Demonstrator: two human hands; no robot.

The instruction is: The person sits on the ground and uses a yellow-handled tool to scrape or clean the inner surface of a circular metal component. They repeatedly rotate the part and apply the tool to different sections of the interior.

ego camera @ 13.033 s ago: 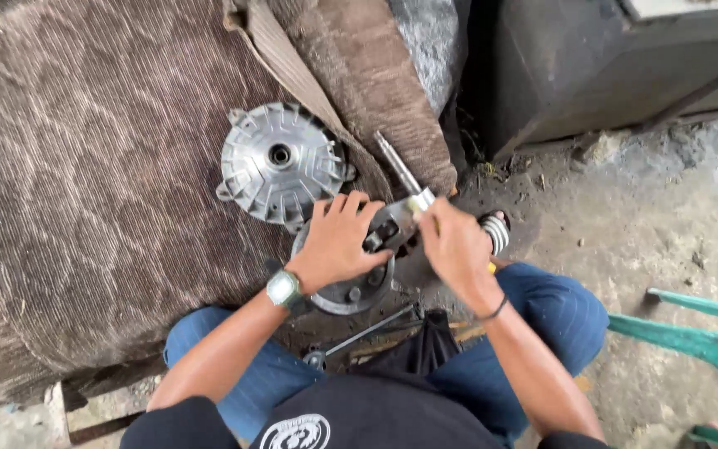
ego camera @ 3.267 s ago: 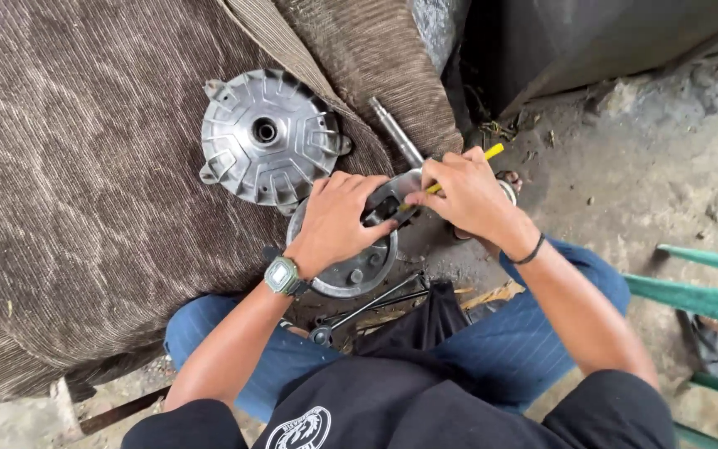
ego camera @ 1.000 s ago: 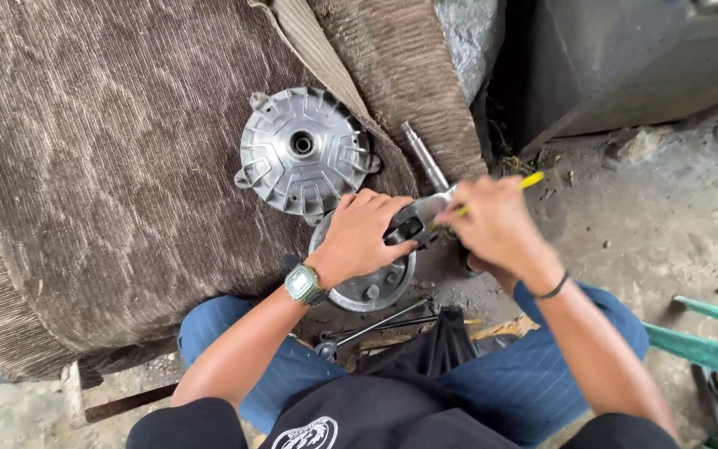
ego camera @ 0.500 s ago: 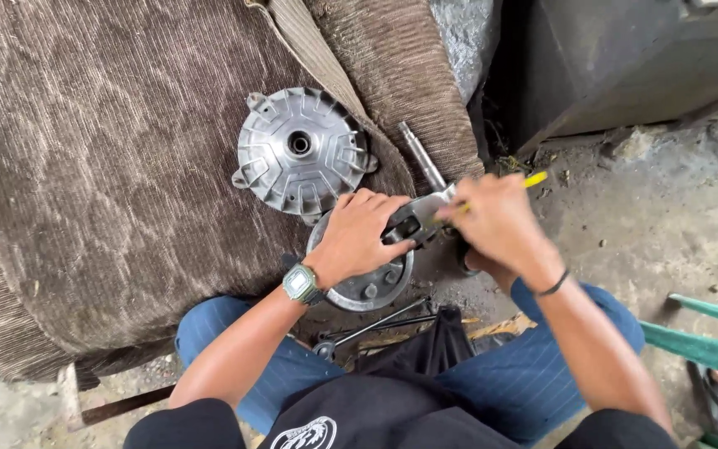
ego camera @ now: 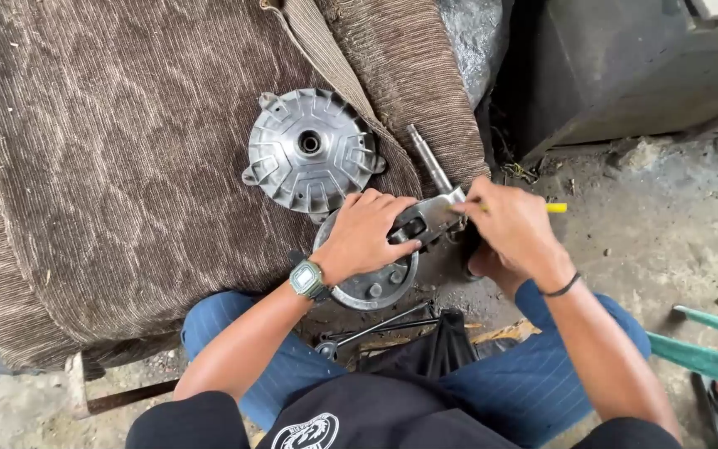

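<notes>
From the head view, we are looking down on our own two hands working over a round metal plate (ego camera: 371, 283) that is lying flat at the near edge of a brown ribbed cloth (ego camera: 118, 166), just in front of our knees. Our left hand (ego camera: 367, 234) is resting on top of that plate, its fingers (ego camera: 400, 248) curling around a dark part mounted on it and pressing it down. Our right hand (ego camera: 515, 226) is sitting just to the right of the plate, its fingers closing around a tool with a yellow handle (ego camera: 555, 208), whose tip we cannot make out because the hand is covering it. A flat metal arm (ego camera: 435, 212) is reaching from the plate toward the right hand, and a steel shaft (ego camera: 430, 158) is sticking out beyond the plate, pointing away from us.

Just beyond the plate, on the cloth, a finned silver hub (ego camera: 311, 150) is lying face up with its centre hole showing. Nearer to us than the plate, between our legs, a thin black rod tool (ego camera: 376, 326) is lying on the ground. Well to the right of the plate, a green bar (ego camera: 708, 353) is crossing the concrete floor (ego camera: 658, 224). A wristwatch (ego camera: 307, 278) is sitting on our left wrist, touching the plate's rim.
</notes>
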